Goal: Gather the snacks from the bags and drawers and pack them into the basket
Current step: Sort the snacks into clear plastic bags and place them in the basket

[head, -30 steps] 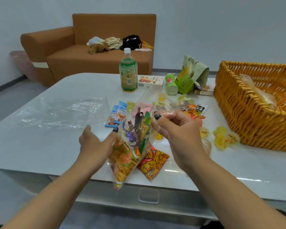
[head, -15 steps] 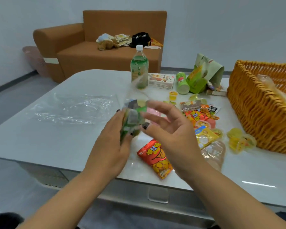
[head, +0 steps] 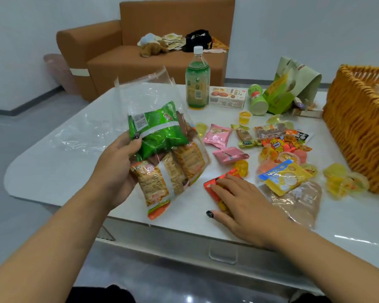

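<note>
Two hands: both are seen over the near edge of the white counter (head: 53,171).
Left hand (head: 116,171): a clear bag (head: 160,136) is held up above the counter, the thumb pressed on its front and the fingers curled behind it, hidden from view.
Clear bag: a green packet (head: 160,130) and several orange-printed packets (head: 171,171) are seen inside; the open mouth is turned upward and away.
Right hand (head: 243,206): it is laid flat on a red snack packet (head: 214,182) near the front edge of the counter, with the fingers (head: 225,184) straight and close together; the thumb is spread toward the edge.
Loose snacks: pink packets (head: 218,136), jelly cups (head: 245,117), a yellow packet (head: 284,177) and others are scattered over the middle of the counter, between the hands and the basket.
Basket (head: 359,132): it is set at the right edge of the counter, with jelly cups just beside its near wall.
Far edge: a bottle (head: 197,84), a small box (head: 227,98), a green tube (head: 258,99) and a green paper bag (head: 291,88) are lined up there.
Left part of counter: an empty sheet of clear plastic (head: 83,132) is spread flat, with bare surface around it up to the rounded corner.
Behind: a brown sofa (head: 140,55) is seen well apart from the counter.
</note>
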`<state>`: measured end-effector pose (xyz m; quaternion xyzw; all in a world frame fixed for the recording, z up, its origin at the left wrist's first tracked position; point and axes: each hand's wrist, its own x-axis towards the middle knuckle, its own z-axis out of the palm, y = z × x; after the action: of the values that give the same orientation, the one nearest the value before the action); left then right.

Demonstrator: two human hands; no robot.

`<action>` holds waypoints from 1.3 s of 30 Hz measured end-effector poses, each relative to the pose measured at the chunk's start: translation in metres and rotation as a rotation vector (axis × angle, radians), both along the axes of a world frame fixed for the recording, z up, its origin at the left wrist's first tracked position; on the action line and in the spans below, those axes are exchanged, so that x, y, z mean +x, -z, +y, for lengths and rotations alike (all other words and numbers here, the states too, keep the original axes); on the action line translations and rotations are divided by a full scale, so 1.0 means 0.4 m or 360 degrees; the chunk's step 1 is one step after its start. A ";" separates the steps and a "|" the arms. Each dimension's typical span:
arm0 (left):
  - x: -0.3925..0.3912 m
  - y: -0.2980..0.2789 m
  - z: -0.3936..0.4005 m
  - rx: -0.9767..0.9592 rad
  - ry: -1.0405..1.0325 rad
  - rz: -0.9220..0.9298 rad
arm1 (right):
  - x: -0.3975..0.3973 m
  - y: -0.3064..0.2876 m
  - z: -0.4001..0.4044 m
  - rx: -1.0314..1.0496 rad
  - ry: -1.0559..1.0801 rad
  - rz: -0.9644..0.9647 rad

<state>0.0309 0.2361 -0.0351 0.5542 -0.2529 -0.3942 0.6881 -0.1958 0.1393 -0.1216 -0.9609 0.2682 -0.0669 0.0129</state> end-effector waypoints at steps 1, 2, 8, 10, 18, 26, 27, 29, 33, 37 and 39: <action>0.006 0.004 0.000 0.0001 0.0051 0.0050 | 0.001 -0.005 -0.020 0.0041 0.0045 0.0052; 0.010 0.009 0.001 -0.0005 0.0115 0.0110 | 0.003 -0.006 -0.037 0.0060 0.0094 0.0085; 0.021 0.052 -0.003 0.0013 0.0339 0.0272 | 0.008 -0.043 -0.122 0.0349 0.0194 0.0083; 0.022 0.064 -0.007 0.0001 0.0357 0.0345 | 0.002 -0.095 -0.136 0.0744 0.0183 0.0063; 0.010 0.083 -0.018 0.0025 0.0921 0.0671 | 0.018 -0.179 -0.157 0.2190 0.0209 -0.1260; -0.041 0.081 -0.058 0.0072 0.0932 0.0361 | 0.025 -0.177 -0.134 0.2138 0.0328 -0.1536; -0.046 0.083 -0.063 0.0088 0.0836 0.0244 | 0.023 -0.176 -0.133 0.2080 0.0345 -0.1537; -0.055 0.085 -0.072 0.0122 0.0574 0.0100 | 0.020 -0.172 -0.131 0.1987 0.0374 -0.1512; -0.063 0.073 -0.088 0.0132 0.0305 -0.0076 | 0.015 -0.187 -0.127 0.1917 0.0415 -0.1524; -0.055 0.047 -0.091 0.0095 0.0315 -0.0160 | -0.008 -0.198 -0.144 0.1759 0.0371 -0.1446; -0.040 0.038 -0.088 0.0129 0.0345 -0.0327 | -0.027 -0.208 -0.156 0.1669 0.0347 -0.1438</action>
<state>0.0151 0.2009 -0.0502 0.5884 -0.3642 -0.4173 0.5891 -0.2066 0.0770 -0.0383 -0.6735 0.3284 -0.3225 0.5784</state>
